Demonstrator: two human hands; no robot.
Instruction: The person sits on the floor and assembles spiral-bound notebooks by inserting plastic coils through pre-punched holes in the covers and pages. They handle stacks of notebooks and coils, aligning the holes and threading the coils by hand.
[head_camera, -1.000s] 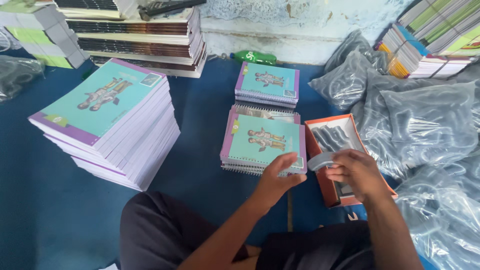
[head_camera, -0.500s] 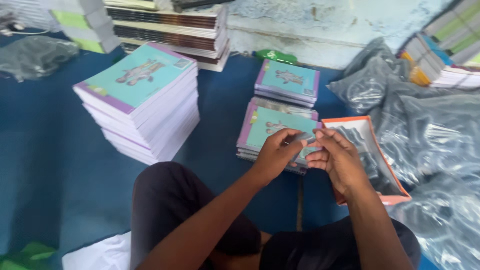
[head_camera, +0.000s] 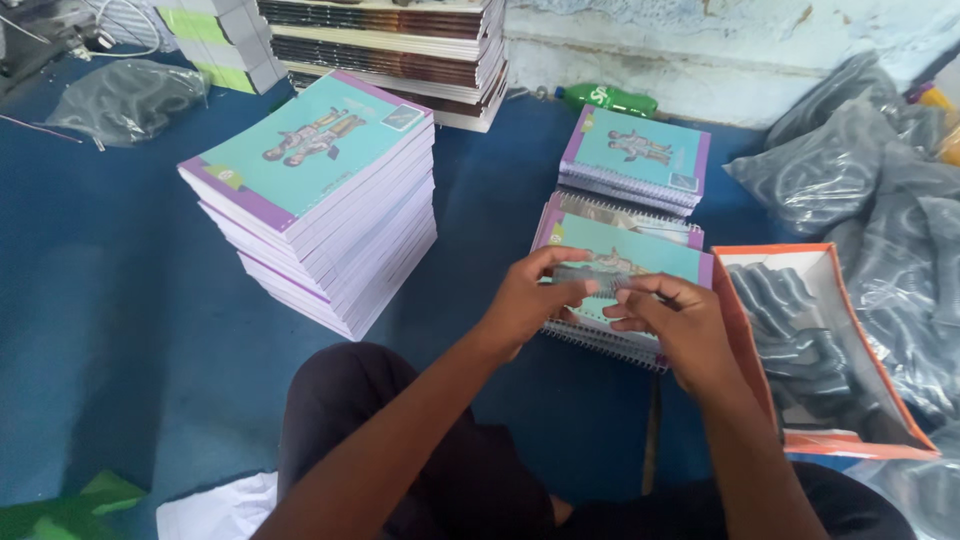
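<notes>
- At the far left, a crumpled clear plastic bag (head_camera: 125, 95) lies on the blue floor (head_camera: 100, 300), with a stack of green-edged books (head_camera: 225, 35) behind it.
- A tall stack of teal-covered books with purple edges (head_camera: 320, 195) stands left of the middle, well apart from the hands; its top cover shows drawn figures.
- Behind it, against the wall, is a long pile of dark-spined books (head_camera: 390, 45).
- The left hand (head_camera: 530, 295) hovers over the nearer spiral-bound stack (head_camera: 620, 275); its thumb and fingers pinch the left end of a small clear plastic sleeve (head_camera: 598, 280), so this grip is closed on the sleeve.
- The right hand (head_camera: 675, 325) meets it from the other side, its fingertips (head_camera: 628, 296) nipping the sleeve's right end; this grip, too, is narrow and holding the sleeve.
- The sleeve is stretched between the two hands, just above the teal cover of the nearer spiral-bound stack; whether it touches the cover cannot be told.
- A second spiral-bound stack (head_camera: 635, 160) sits just behind the first, and a green bottle (head_camera: 605, 98) lies near the wall beyond it.
- Just right of the hands is an orange-rimmed box (head_camera: 760, 255) filled with folded clear sleeves.
- At the far right, heaps of grey plastic bags (head_camera: 860, 170) reach to the picture's edge.
</notes>
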